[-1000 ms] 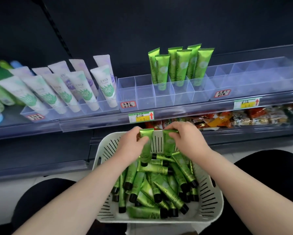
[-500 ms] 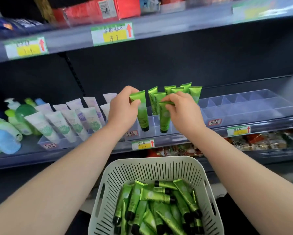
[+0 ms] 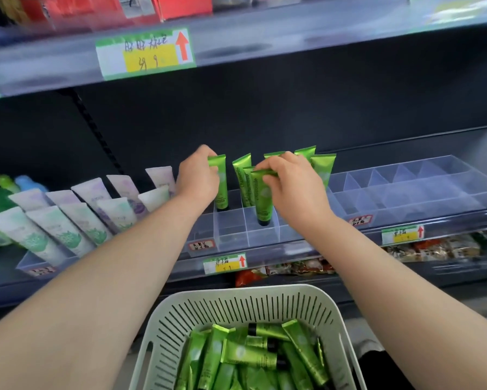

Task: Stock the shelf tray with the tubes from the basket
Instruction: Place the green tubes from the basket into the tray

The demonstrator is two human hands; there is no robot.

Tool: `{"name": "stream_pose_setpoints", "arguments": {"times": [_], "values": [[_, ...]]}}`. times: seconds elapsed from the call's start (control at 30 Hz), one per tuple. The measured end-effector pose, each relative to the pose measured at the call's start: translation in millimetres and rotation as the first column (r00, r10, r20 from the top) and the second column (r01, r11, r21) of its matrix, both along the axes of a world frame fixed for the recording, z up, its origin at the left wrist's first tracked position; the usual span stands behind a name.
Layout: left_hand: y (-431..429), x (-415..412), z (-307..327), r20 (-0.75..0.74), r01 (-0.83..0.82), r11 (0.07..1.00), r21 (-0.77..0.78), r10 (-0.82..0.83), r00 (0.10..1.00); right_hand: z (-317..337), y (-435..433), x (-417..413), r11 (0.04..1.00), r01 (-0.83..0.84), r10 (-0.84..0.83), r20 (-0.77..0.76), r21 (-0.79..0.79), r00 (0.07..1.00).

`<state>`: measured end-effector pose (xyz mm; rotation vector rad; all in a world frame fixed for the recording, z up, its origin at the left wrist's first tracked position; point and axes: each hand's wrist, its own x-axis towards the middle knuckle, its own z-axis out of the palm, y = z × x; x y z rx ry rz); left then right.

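My left hand [image 3: 198, 177] pinches the flat top of a green tube [image 3: 221, 190] that stands cap-down in a back-left compartment of the clear shelf tray [image 3: 234, 235]. My right hand [image 3: 291, 182] pinches another green tube [image 3: 262, 201], its black cap down in a middle compartment. Several more green tubes [image 3: 322, 167] stand upright in the tray behind my right hand. Below, the pale slotted basket [image 3: 236, 302] holds several loose green tubes [image 3: 250, 353].
White and lilac tubes [image 3: 76, 218] lean in a tray at the left, with green and blue bottles [image 3: 0, 198] beyond them. A second clear divided tray [image 3: 405, 190] sits to the right. Price labels line the shelf edges [image 3: 225, 263]. Snack packets [image 3: 433, 249] lie on the lower shelf.
Both hands lifted a green tube each out of the basket and carried them up to the shelf tray, then lowered them cap-down into compartments. The view tilted upward.
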<state>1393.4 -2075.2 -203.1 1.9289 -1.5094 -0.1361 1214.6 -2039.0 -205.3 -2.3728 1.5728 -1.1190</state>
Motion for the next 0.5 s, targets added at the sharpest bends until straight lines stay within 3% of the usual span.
{"name": "stream_pose_setpoints", "arguments": {"times": [0.23,0.5], "values": [[-10.6,8.0,-11.6,0.020,0.027,0.999,0.037,-0.028,0.999,-3.5,-8.2,4.3,1.000,-0.013,0.013,-0.017,0.007,1.000],[8.9,14.3,0.1,0.091,0.114,0.990,-0.088,-0.106,0.990,7.6,-9.1,21.4,0.999,-0.024,0.023,-0.025,-0.036,0.999]]}}
